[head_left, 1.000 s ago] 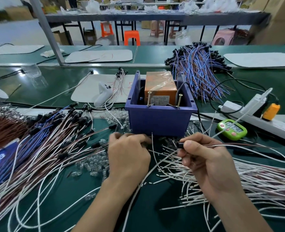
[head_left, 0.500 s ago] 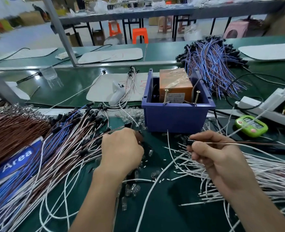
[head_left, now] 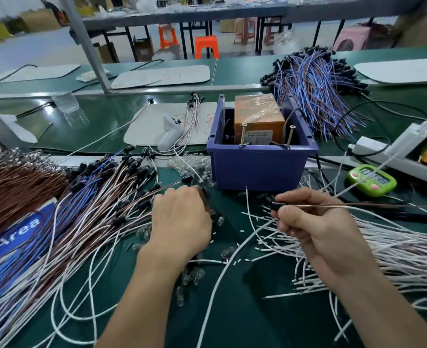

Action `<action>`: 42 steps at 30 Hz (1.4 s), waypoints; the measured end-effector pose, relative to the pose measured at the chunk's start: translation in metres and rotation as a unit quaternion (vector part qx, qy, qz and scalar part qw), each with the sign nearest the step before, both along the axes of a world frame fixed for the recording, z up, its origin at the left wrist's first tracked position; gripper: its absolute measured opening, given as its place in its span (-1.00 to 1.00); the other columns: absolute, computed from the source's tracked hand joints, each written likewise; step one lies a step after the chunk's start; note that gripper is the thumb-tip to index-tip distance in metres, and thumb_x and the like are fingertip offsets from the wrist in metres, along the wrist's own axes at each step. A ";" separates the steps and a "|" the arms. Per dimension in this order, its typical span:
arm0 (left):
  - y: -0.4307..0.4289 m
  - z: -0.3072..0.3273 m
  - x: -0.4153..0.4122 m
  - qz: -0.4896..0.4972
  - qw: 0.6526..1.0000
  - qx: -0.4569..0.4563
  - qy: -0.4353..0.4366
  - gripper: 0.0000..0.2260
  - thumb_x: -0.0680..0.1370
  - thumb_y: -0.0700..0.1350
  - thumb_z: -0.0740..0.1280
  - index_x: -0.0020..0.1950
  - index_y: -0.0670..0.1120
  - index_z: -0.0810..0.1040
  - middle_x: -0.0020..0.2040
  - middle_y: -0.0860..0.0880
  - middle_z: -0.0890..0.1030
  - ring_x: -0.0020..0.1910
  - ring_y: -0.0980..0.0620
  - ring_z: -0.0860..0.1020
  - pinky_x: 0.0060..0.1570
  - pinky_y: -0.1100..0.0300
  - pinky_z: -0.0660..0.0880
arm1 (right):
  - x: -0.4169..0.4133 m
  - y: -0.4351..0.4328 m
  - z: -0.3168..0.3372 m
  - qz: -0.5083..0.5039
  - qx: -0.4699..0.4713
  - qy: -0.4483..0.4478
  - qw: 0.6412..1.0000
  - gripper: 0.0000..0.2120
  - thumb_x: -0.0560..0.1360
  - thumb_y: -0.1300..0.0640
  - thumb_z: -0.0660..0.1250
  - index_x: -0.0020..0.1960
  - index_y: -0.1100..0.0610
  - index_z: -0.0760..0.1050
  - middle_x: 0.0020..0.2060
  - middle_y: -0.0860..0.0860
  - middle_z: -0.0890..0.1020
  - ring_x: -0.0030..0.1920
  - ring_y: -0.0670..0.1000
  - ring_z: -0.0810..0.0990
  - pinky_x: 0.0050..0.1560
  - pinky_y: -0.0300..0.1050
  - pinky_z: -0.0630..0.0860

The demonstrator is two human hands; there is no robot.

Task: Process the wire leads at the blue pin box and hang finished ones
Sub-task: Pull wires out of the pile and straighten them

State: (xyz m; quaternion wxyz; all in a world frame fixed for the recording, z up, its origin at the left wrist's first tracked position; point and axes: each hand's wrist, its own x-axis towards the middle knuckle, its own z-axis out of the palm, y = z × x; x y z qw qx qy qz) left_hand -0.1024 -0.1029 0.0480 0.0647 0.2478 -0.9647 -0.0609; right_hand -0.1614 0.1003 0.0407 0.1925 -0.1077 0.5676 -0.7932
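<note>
Right hand (head_left: 318, 237) pinching black-capped lead (head_left: 345, 205) level, presumably for feeding blue pin box (head_left: 260, 167) beyond fingertips; left hand (head_left: 179, 222) grip undeterminable.

1. The blue box (head_left: 257, 169) stands on the desk (head_left: 245, 315) just ahead of both hands. An orange block (head_left: 257, 116) fills its middle and two screws (head_left: 244, 134) rise at its front rim, leaving narrow slots on either side.
2. On the left, a heap of capped leads (head_left: 94, 202) reaches the left hand (head_left: 179, 222).
3. On the right, white wires (head_left: 396, 252) lie under the right hand (head_left: 315, 229), which pinches a brown lead (head_left: 358, 205) stretching rightward above them.
4. Between the forearms the desk shows bare, crossed by strays from both heaps and clear bulbs (head_left: 192, 275).
5. A green timer (head_left: 372, 180) and a power strip (head_left: 388, 156) block the box's right side.
</note>
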 end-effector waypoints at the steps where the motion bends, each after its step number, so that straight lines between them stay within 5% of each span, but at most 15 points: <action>1: 0.002 0.002 0.000 0.010 0.999 -0.016 0.031 -0.91 0.57 0.00 0.33 -0.04 0.03 0.45 -0.02 0.00 0.63 0.02 -0.11 0.55 0.06 0.00 0.34 | 0.000 0.000 0.000 0.002 -0.004 -0.004 1.000 -0.82 0.20 0.24 0.50 -0.21 0.10 0.73 -0.40 0.13 0.64 -0.31 0.05 0.64 -0.27 -0.24 0.60; 5: 0.017 0.011 -0.003 0.057 0.975 -0.003 0.216 -0.84 0.54 0.06 0.36 -0.20 0.06 0.50 -0.39 0.12 0.49 -0.41 0.11 0.37 -0.09 0.08 0.25 | -0.003 0.001 -0.002 0.015 -0.027 -0.030 0.999 -0.79 0.17 0.25 0.51 -0.19 0.13 0.73 -0.34 0.17 0.65 -0.30 0.04 0.64 -0.26 -0.24 0.60; 8: 0.029 0.010 -0.002 0.022 0.957 0.057 0.283 -0.90 0.49 -0.02 0.45 -0.18 0.07 0.56 -0.43 0.10 0.53 -0.39 0.02 0.38 -0.19 0.11 0.30 | -0.007 0.001 -0.002 0.040 -0.078 -0.094 0.992 -0.79 0.18 0.31 0.50 -0.19 0.17 0.72 -0.28 0.22 0.64 -0.29 0.04 0.65 -0.27 -0.22 0.61; 11: 0.041 0.004 -0.003 -0.071 0.938 -0.003 0.339 -0.92 0.52 -0.18 0.48 0.00 -0.06 0.69 -0.34 0.01 0.66 -0.31 0.09 0.32 -0.11 0.15 0.31 | -0.011 0.004 -0.003 0.083 -0.147 -0.177 0.970 -0.80 0.24 0.36 0.46 -0.14 0.22 0.70 -0.22 0.22 0.62 -0.29 0.03 0.62 -0.27 -0.20 0.61; 13: 0.048 0.002 -0.004 -0.129 0.923 -0.005 0.363 -0.97 0.54 -0.14 0.43 -0.05 -0.05 0.66 -0.34 0.04 0.65 -0.27 0.06 0.33 -0.10 0.19 0.29 | -0.013 0.006 -0.003 0.117 -0.178 -0.202 0.956 -0.76 0.25 0.37 0.54 -0.10 0.23 0.67 -0.20 0.21 0.60 -0.30 0.01 0.59 -0.23 -0.19 0.61; 16: 0.054 -0.001 -0.003 -0.162 0.924 0.049 0.342 -0.91 0.49 0.03 0.46 -0.14 0.06 0.60 -0.42 0.14 0.52 -0.29 0.08 0.37 -0.13 0.35 0.26 | -0.016 0.009 -0.005 0.152 -0.214 -0.221 0.939 -0.58 0.14 0.33 0.69 -0.05 0.23 0.65 -0.19 0.18 0.61 -0.30 0.02 0.56 -0.18 -0.18 0.58; 19: 0.057 -0.001 -0.001 -0.132 0.914 0.195 0.331 -0.86 0.39 0.10 0.53 -0.17 0.13 0.61 -0.36 0.18 0.59 -0.24 0.18 0.53 -0.17 0.46 0.38 | -0.020 0.010 -0.007 0.165 -0.248 -0.228 0.927 -0.63 0.22 0.35 0.65 -0.02 0.22 0.64 -0.16 0.16 0.60 -0.29 0.02 0.54 -0.13 -0.15 0.55; 22: 0.057 -0.002 -0.004 -0.117 0.860 0.364 0.337 -0.80 0.40 -0.14 0.61 -0.15 0.15 0.70 -0.26 0.24 0.69 -0.24 0.22 0.66 -0.21 0.48 0.47 | -0.022 0.011 -0.009 0.162 -0.281 -0.251 0.912 -0.64 0.23 0.40 0.62 -0.03 0.23 0.62 -0.13 0.18 0.59 -0.27 0.03 0.53 -0.15 -0.15 0.56; 27: 0.059 0.005 -0.007 -0.133 0.735 0.573 0.337 -0.81 0.41 -0.25 0.56 -0.09 0.04 0.76 -0.18 -0.02 0.76 -0.16 0.03 0.74 -0.12 0.30 0.60 | -0.023 0.011 -0.009 0.161 -0.296 -0.255 0.906 -0.66 0.22 0.43 0.57 -0.05 0.24 0.62 -0.13 0.20 0.61 -0.28 0.04 0.53 -0.12 -0.12 0.55; 31: 0.062 0.007 -0.005 -0.182 0.694 0.621 0.315 -0.83 0.35 -0.25 0.57 -0.08 -0.08 0.78 -0.17 -0.11 0.76 -0.17 -0.07 0.76 -0.13 0.19 0.66 | -0.022 0.012 -0.007 0.189 -0.312 -0.249 0.897 -0.72 0.30 0.43 0.50 -0.04 0.23 0.61 -0.15 0.19 0.60 -0.27 0.05 0.56 0.03 -0.08 0.56; 34: 0.062 0.005 -0.005 -0.206 0.682 0.632 0.305 -0.79 0.33 -0.26 0.62 -0.06 -0.17 0.77 -0.15 -0.18 0.76 -0.18 -0.19 0.75 -0.10 0.11 0.67 | -0.020 0.012 -0.006 0.200 -0.321 -0.252 0.891 -0.73 0.32 0.45 0.49 -0.03 0.25 0.59 -0.14 0.20 0.59 -0.24 0.07 0.57 -0.04 -0.07 0.63; 42: 0.066 0.006 -0.004 -0.192 0.699 0.607 0.325 -0.79 0.37 -0.32 0.59 -0.06 -0.08 0.79 -0.20 -0.11 0.76 -0.24 -0.08 0.76 -0.18 0.24 0.66 | -0.019 0.011 -0.007 0.168 -0.271 -0.218 0.922 -0.63 0.18 0.40 0.62 -0.07 0.24 0.62 -0.24 0.18 0.61 -0.33 0.04 0.56 -0.09 -0.09 0.64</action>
